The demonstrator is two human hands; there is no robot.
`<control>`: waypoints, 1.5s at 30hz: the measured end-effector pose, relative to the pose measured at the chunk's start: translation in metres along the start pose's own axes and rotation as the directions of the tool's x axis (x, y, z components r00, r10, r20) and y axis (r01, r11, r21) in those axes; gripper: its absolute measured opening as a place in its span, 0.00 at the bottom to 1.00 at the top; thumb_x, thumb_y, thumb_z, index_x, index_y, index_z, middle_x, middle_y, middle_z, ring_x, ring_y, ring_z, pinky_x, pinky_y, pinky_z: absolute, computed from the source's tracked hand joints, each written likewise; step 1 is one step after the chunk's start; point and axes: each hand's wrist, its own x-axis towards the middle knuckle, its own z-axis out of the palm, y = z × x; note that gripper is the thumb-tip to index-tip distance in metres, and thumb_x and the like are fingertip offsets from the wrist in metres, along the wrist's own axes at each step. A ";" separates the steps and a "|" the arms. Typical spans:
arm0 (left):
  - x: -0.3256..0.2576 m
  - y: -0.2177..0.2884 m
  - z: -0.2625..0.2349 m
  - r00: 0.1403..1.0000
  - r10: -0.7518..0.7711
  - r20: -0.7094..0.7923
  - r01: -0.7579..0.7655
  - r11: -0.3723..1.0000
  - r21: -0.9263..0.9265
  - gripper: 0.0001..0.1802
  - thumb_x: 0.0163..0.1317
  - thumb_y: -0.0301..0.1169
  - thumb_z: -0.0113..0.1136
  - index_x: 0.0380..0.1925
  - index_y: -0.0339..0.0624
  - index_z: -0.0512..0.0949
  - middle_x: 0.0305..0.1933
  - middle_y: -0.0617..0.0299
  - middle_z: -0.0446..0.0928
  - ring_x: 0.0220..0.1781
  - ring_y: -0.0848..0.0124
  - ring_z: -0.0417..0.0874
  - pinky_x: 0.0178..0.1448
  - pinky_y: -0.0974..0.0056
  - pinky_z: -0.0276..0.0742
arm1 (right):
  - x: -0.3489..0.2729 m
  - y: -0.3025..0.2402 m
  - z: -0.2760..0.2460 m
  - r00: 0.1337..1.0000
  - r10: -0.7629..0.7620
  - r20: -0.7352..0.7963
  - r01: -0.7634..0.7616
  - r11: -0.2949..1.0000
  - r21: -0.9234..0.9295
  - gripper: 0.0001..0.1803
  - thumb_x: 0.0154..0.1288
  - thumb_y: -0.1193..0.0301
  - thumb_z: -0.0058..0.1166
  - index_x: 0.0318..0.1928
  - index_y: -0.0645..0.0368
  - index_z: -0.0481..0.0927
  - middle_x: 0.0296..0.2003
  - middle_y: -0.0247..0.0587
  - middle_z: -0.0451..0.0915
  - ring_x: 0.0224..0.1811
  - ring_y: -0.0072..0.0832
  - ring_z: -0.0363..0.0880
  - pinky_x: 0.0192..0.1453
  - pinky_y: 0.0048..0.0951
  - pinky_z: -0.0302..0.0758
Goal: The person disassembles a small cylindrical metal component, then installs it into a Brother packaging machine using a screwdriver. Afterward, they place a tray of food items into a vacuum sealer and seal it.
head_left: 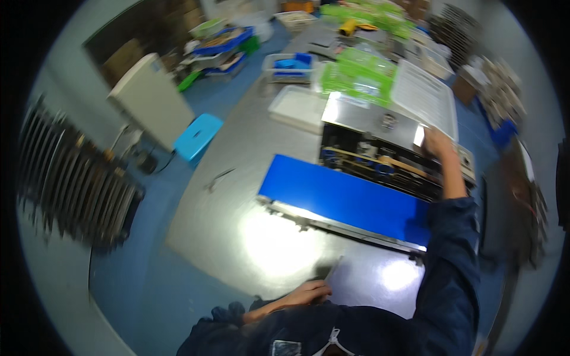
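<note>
Head view, looking down over the bench: the right hand point(438, 142) is stretched far forward, its fingers curled over the far right corner of a shiny metal cover panel point(371, 121) that sits on an opened machine chassis point(380, 166). It seems to pinch the panel's edge, though blur keeps me from telling how firmly. The panel's long axis runs left to right across the bench, tilted a little, and nearly all of it lies to the left of that grip. Just nearer the person, a long blue panel point(344, 199) lies almost parallel, with a metal rail along its near edge.

Close to the body, the left hand point(309, 292) rests low on the grey steel table point(237, 178), fingers loosely bent around a slim grey tool point(332, 268); it is well apart from the cover, so the right hand is clearly nearer.

Farther off sit a white tray point(294, 107), green packets point(359, 74), and on the floor a blue stool point(198, 136).
</note>
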 end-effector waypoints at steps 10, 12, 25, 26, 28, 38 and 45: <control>-0.040 0.016 -0.005 0.840 0.024 -0.541 -0.210 0.935 -0.284 0.18 0.70 0.44 0.38 0.30 0.42 0.67 0.25 0.63 0.68 0.28 0.76 0.70 0.33 0.71 0.68 | -0.212 -0.164 -0.062 0.931 -0.219 -0.290 0.352 0.345 0.870 0.09 0.65 0.72 0.47 0.33 0.64 0.78 0.30 0.43 0.78 0.34 0.26 0.76 0.39 0.25 0.71; -0.027 0.018 -0.007 0.789 0.114 -0.604 -0.364 0.879 -0.308 0.18 0.70 0.44 0.36 0.32 0.42 0.66 0.30 0.62 0.68 0.33 0.75 0.70 0.36 0.71 0.69 | -0.277 -0.213 -0.044 0.778 -0.588 -0.220 0.477 0.326 0.816 0.14 0.65 0.69 0.46 0.46 0.65 0.75 0.39 0.47 0.78 0.41 0.34 0.77 0.46 0.29 0.72; 0.000 -0.004 0.020 0.963 -0.086 0.255 0.106 0.992 -0.067 0.13 0.71 0.35 0.39 0.45 0.37 0.68 0.45 0.59 0.70 0.47 0.75 0.71 0.51 0.69 0.68 | -0.445 -0.291 0.024 0.941 0.125 0.314 -0.331 0.146 0.932 0.14 0.62 0.65 0.51 0.36 0.66 0.75 0.29 0.55 0.78 0.32 0.46 0.79 0.35 0.39 0.73; 0.003 -0.014 0.031 0.957 -0.008 0.291 0.006 1.000 0.010 0.12 0.71 0.34 0.39 0.43 0.37 0.69 0.43 0.60 0.71 0.45 0.76 0.72 0.48 0.71 0.69 | -0.461 -0.288 0.023 0.918 0.202 0.342 -0.370 0.126 0.920 0.13 0.61 0.65 0.53 0.35 0.65 0.75 0.28 0.54 0.78 0.31 0.44 0.79 0.34 0.38 0.73; 0.009 -0.021 0.066 0.874 -0.173 0.454 0.150 0.985 0.087 0.14 0.70 0.34 0.40 0.45 0.36 0.69 0.47 0.57 0.71 0.49 0.72 0.71 0.56 0.67 0.66 | -0.501 -0.273 0.033 0.825 0.333 0.456 -0.514 0.107 0.851 0.16 0.60 0.62 0.53 0.35 0.65 0.75 0.28 0.56 0.78 0.32 0.48 0.78 0.35 0.40 0.73; 0.012 -0.134 0.302 0.465 -0.387 0.796 0.158 0.921 0.356 0.14 0.70 0.37 0.41 0.45 0.39 0.71 0.42 0.61 0.72 0.46 0.73 0.71 0.53 0.67 0.66 | -0.726 -0.173 0.087 0.443 0.725 0.527 -0.629 -0.166 0.759 0.16 0.55 0.65 0.59 0.37 0.66 0.77 0.26 0.50 0.79 0.29 0.34 0.80 0.34 0.32 0.74; 0.031 -0.174 0.500 0.436 -0.386 0.813 -0.028 0.897 0.441 0.15 0.67 0.40 0.48 0.44 0.39 0.68 0.39 0.59 0.74 0.43 0.71 0.74 0.50 0.65 0.70 | -0.837 -0.020 0.102 0.353 0.804 0.478 -0.576 -0.216 0.788 0.13 0.59 0.66 0.55 0.38 0.64 0.76 0.26 0.53 0.78 0.29 0.45 0.80 0.32 0.34 0.72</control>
